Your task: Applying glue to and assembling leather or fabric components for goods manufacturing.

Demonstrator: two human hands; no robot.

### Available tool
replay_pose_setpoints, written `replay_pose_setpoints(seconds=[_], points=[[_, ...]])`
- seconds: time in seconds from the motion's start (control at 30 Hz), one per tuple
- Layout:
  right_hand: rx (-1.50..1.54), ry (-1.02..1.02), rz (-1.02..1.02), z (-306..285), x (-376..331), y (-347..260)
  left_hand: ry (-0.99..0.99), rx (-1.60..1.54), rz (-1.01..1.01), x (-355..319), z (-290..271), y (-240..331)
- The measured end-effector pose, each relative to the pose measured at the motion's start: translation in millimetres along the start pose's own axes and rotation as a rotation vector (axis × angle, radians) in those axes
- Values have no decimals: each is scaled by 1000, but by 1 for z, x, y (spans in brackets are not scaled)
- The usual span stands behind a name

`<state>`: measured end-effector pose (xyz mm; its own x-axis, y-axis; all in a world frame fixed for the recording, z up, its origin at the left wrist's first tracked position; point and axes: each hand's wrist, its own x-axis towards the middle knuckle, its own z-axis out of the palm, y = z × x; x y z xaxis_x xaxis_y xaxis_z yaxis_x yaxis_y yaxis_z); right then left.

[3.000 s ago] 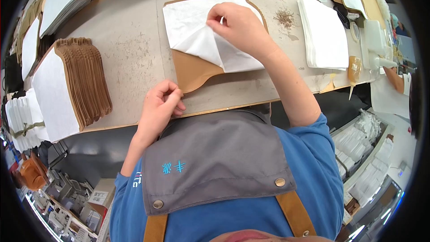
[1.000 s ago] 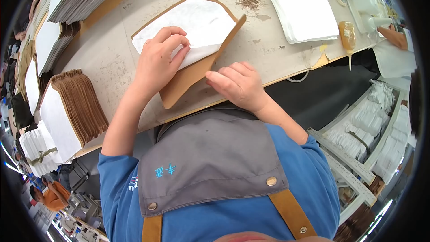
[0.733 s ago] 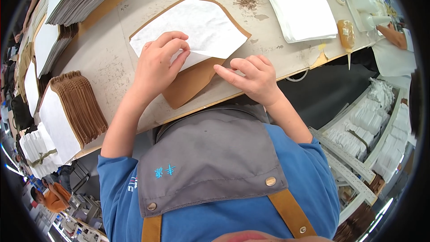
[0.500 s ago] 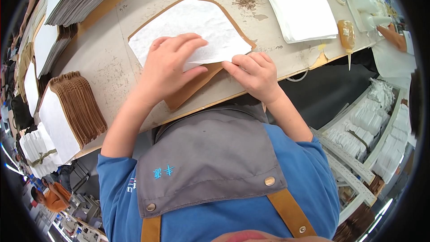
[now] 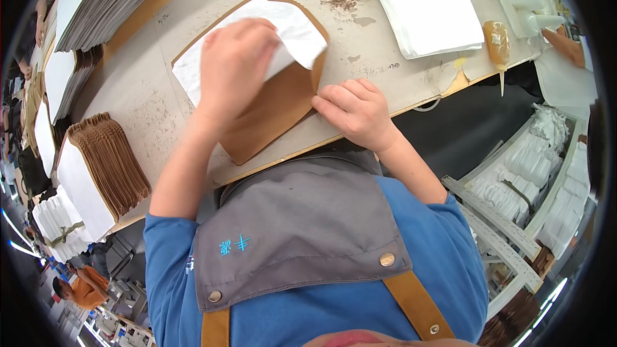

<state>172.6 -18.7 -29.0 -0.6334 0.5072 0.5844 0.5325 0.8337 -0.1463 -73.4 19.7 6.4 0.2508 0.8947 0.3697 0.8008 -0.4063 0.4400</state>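
Note:
A brown flat panel (image 5: 273, 106), which looks like leather or fabric, lies on the worktable in front of me. On its far part rests a white lining sheet (image 5: 299, 32), narrower than the panel, so a brown rim shows. The near edge of the sheet is lifted and folded back, baring the brown surface. My left hand (image 5: 234, 61), a little blurred, is closed on that raised edge; its fingertips are partly hidden. My right hand (image 5: 357, 112) pinches the panel's right edge close to the table's front.
Stacked brown-and-white pieces (image 5: 109, 160) stand at the left, with taller stacks (image 5: 109, 0) behind. White sheets (image 5: 424, 9) lie at the far right beside a yellowish glue bottle (image 5: 497, 45). The worktable (image 5: 141, 90) has a front edge near my apron. A rack of white bundles (image 5: 514, 173) stands right.
My left hand has gone from lying spread over the white sheet to gripping and lifting its near edge, uncovering more brown. The panel has shifted slightly left; my right hand has moved slightly nearer me.

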Motion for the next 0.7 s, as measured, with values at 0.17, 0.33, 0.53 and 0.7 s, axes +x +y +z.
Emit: replay_pose_setpoints(seconds=[0.17, 0.33, 0.53, 0.7], points=[[37, -11, -48, -7, -1, 2, -33, -138, -180, 5, -4, -1], [59, 150, 44, -5, -5, 8, -103, -32, -21, -2, -1, 12], [-121, 92, 44, -21, -9, 43, -149, 113, 127, -3, 1, 32], [-130, 48, -41, -25, -12, 50, -69, 213, 311, 2, 19, 48]])
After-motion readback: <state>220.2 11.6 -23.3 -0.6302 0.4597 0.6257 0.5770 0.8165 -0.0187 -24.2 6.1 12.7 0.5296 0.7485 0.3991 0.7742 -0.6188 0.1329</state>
